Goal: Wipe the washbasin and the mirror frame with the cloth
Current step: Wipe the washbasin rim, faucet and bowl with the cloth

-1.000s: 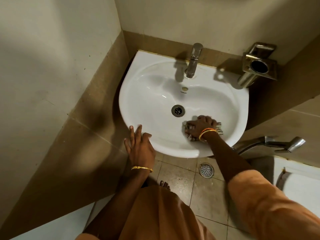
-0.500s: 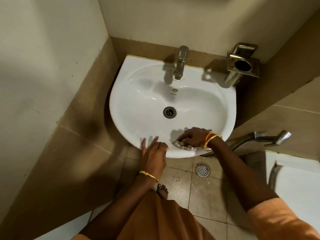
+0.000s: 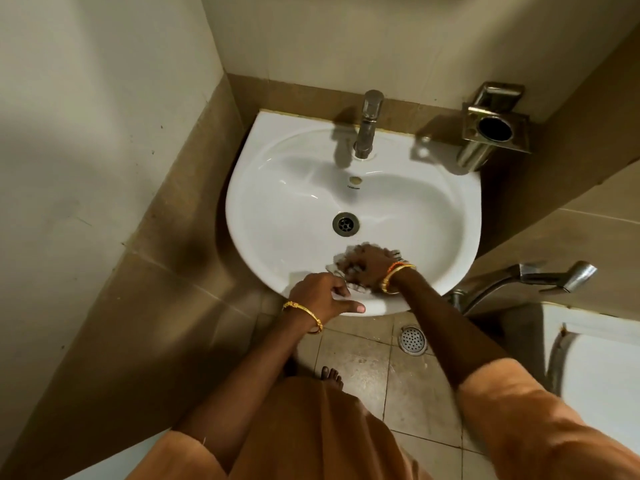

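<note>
The step in hand looks to be wiping the near inner wall of the washbasin point(image 3: 298, 202), and to do it well the right hand point(image 3: 369, 268) should keep the cloth point(image 3: 353, 287) pressed flat under the palm and sweep in overlapping strokes along the curve, working from the front lip round toward the drain point(image 3: 345, 223) and the far side near the tap point(image 3: 367, 128), so that no strip is missed; the rim and the ledge around the tap will need a pass too. The right hand is blurred, so the exact lie of its fingers cannot be told, but they appear curled over the bunched, patterned cloth and pressing it against the porcelain. The cloth lies directly beneath those fingers, with a little of it showing just past the knuckles on the drain side and more of it at the heel of the hand, toward the basin's front edge. The left hand point(image 3: 320, 297) braces on the front rim just beside the right hand, its fingers bent over the lip and its thumb stretched along the outer edge; it holds nothing but the rim, and steadying there is sensible as long as it stays out of the cloth's path. The drain is a short way beyond the right fingertips. The mirror frame is not in view, so that part of the job remains.
</note>
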